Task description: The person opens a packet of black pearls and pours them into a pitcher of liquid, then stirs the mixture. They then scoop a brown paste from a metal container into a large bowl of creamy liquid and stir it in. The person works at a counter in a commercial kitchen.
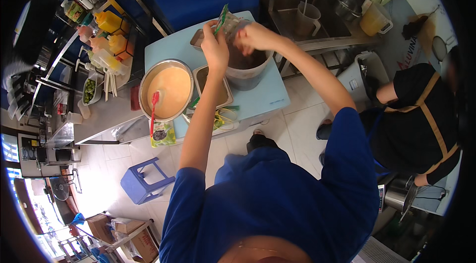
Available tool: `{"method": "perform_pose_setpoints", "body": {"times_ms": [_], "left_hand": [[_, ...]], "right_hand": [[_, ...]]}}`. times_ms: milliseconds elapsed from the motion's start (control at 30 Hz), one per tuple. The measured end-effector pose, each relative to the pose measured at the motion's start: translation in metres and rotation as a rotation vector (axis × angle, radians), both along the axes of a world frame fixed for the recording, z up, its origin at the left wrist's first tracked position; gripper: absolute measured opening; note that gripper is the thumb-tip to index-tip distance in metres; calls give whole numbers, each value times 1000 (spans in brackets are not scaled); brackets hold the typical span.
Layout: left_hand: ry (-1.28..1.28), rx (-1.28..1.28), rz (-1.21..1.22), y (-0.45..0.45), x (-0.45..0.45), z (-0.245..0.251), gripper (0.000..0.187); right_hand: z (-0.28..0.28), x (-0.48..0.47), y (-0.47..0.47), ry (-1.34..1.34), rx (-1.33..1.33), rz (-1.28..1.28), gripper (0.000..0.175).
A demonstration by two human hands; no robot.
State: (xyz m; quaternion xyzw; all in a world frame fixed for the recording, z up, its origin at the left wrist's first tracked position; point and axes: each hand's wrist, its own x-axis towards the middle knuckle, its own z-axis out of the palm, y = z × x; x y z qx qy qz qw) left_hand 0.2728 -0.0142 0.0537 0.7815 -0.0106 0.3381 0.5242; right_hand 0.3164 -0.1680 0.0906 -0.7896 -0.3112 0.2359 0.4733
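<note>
My left hand (pixel 215 47) grips a clear plastic bag (pixel 231 22) with a green edge. The bag tilts over a translucent plastic bucket (pixel 243 77) with dark contents. My right hand (pixel 254 38) is blurred above the bucket beside the bag; whether its fingers hold anything cannot be made out. Left of the bucket, a steel bowl (pixel 191 84) contains a pale orange mixture (pixel 169 86). A red spatula (pixel 155 101) leans across the bowl's rim. One metal tray (pixel 227 95) lies partly behind my left forearm, and a smaller metal tray (pixel 196 40) sits behind my left hand.
These things stand on a light blue worktop (pixel 260 101). A green packet (pixel 163 134) is at its near left corner. A blue plastic stool (pixel 145 183) stands on the floor. On my right, a co-worker (pixel 412 121) in black bends near a grey bin (pixel 357 77). A sink (pixel 286 25) lies beyond.
</note>
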Motion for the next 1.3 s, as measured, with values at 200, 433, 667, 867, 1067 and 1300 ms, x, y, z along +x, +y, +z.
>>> {"method": "perform_pose_setpoints", "body": {"times_ms": [200, 433, 667, 867, 1067, 1300], "left_hand": [[-62, 2, -9, 0, 1, 1, 19], [-14, -23, 35, 1, 0, -1, 18], [-20, -61, 37, 0, 0, 1, 20], [44, -36, 29, 0, -2, 4, 19], [-14, -33, 31, 0, -1, 2, 18], [2, -23, 40, 0, -1, 3, 18]], "right_hand": [[-6, -6, -1, -132, 212, -183, 35], [-4, -7, -13, 158, 215, -83, 41], [26, -9, -38, 176, 622, -508, 30], [54, -21, -43, 156, 822, -561, 24], [51, -27, -32, -43, 782, -553, 20], [30, -21, -16, 90, 665, -633, 20]]}}
